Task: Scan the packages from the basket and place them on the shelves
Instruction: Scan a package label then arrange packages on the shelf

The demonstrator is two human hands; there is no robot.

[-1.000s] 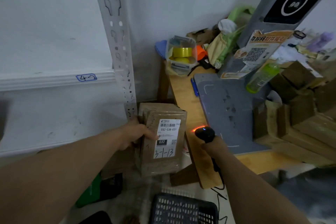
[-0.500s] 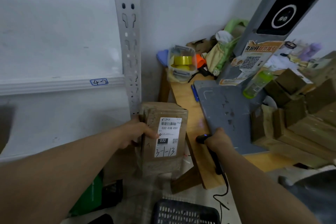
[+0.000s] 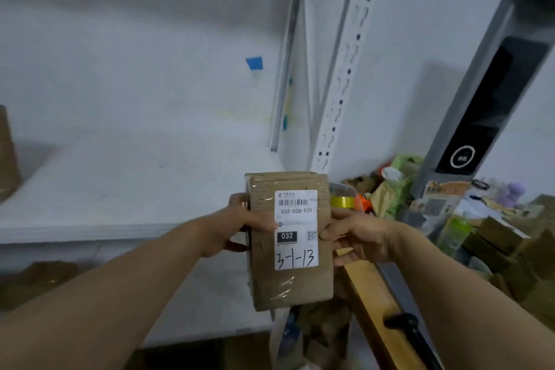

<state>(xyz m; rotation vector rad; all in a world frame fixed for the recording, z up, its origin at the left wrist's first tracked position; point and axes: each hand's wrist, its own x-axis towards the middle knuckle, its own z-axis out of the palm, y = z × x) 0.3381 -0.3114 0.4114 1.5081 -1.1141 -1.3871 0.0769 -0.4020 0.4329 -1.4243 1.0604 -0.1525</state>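
Taped brown package (image 3: 289, 249), white label (image 3: 296, 228)

The package (image 3: 289, 279) is matt brown cardboard, with glossy clear tape crinkling over its lower half. Its label (image 3: 295, 228) is smooth white paper. The shelf (image 3: 120, 189) and the slotted post (image 3: 342, 78) look like matt white painted metal. The worktop (image 3: 369, 303) is smooth yellowish wood. The scanner (image 3: 401, 321) is black plastic.
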